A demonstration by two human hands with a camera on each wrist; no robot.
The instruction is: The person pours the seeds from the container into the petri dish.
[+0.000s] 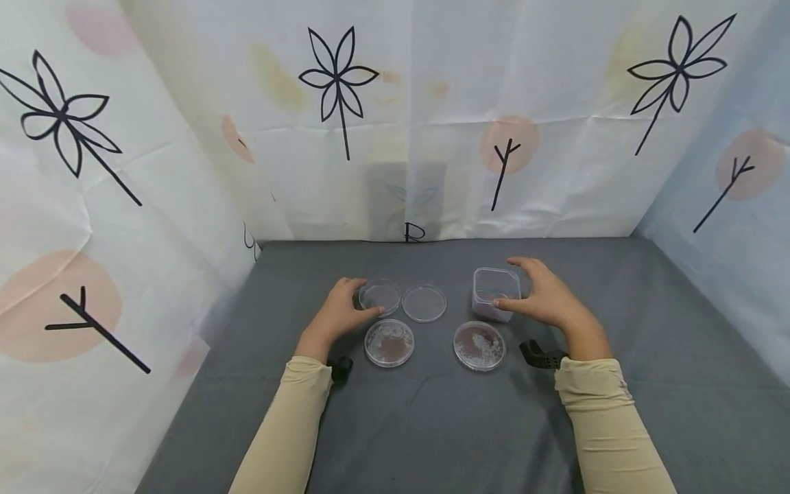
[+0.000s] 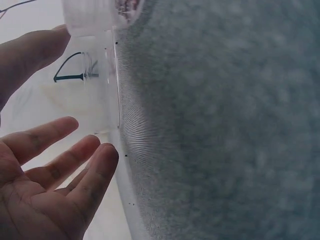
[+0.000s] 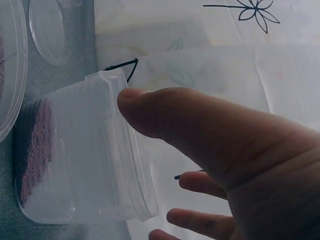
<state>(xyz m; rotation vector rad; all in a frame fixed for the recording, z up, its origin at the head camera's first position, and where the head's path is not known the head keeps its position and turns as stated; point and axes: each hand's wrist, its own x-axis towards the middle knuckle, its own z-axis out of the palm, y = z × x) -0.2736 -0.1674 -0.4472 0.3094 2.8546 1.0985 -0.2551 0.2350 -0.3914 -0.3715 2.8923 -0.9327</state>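
Observation:
My left hand reaches to a clear round dish at the back left, thumb and fingers spread about its left edge. In the left wrist view the fingers are extended. A second clear dish lies beside it. My right hand is spread at the right side of a clear square plastic box, which holds purplish-brown grains. Its thumb is right at the box's rim, while the other fingers extend beyond it.
In front of these lie two round petri dishes, one on the left and one on the right, both with brownish grains inside. A grey cloth covers the table. Printed fabric hangs behind and at both sides.

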